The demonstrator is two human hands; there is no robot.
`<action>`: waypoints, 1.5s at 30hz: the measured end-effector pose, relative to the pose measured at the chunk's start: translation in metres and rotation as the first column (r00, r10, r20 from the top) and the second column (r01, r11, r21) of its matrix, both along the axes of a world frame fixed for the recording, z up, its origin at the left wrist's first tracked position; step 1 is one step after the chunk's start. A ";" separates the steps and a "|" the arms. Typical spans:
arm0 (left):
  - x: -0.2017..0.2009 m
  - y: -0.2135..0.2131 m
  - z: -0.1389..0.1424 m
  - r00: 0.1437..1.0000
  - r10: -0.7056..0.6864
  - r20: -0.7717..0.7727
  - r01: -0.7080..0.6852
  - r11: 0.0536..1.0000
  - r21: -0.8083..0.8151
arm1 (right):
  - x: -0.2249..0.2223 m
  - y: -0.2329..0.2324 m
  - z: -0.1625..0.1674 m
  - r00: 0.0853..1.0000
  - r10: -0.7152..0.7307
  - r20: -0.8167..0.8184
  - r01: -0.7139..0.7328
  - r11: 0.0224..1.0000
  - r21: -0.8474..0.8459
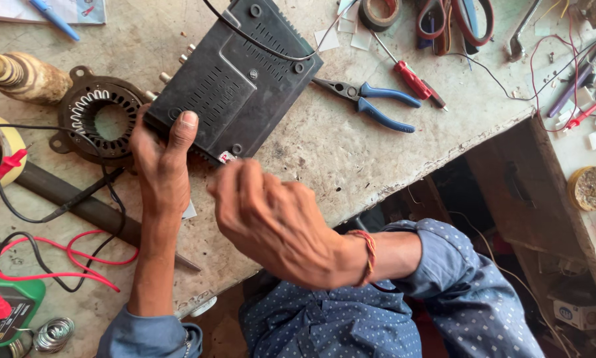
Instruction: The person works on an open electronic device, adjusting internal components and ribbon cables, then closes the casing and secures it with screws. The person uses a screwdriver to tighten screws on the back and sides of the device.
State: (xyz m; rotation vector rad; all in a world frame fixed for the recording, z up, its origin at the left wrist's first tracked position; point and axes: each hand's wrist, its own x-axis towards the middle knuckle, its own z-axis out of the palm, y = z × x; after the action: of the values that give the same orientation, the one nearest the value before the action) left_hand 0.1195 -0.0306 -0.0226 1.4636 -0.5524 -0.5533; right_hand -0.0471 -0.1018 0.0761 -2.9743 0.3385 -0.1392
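Head view: black box [235, 79] lies flat on the workbench [331, 159], long axis running from 7 to 1 o'clock. Left hand [160, 166] clamps its 7 o'clock corner, thumb on top. Right hand [271, 222] is loosely curled at the near edge; contents cannot be told. Bench edge drops away at 5 o'clock. Stator ring [99, 122] crowds 9 o'clock; blue pliers [371, 106] lie at 3 o'clock

One black box [235, 79], one blue-handled pliers [371, 106], one red screwdriver [411, 78], one motor stator [99, 119], two tape rolls [381, 12], two hands [271, 222].
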 end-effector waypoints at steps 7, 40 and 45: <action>0.001 0.000 -0.002 1.000 -0.001 -0.020 0.000 0.999 -0.045 | -0.004 0.000 0.011 0.973 0.099 0.211 -0.077 0.991 -0.107; -0.001 -0.001 -0.001 1.000 0.000 -0.015 0.000 0.999 -0.049 | -0.006 0.002 0.005 0.972 0.106 0.209 -0.085 0.991 -0.106; -0.003 -0.002 0.001 1.000 0.013 -0.009 -0.013 0.999 -0.047 | 0.003 0.001 0.006 0.998 -0.013 0.057 0.017 0.997 -0.073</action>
State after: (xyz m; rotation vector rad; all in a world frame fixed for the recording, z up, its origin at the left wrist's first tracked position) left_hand 0.1169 -0.0323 -0.0214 1.4187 -0.5452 -0.5333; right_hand -0.0442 -0.1005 0.0816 -3.0341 0.3563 -0.2428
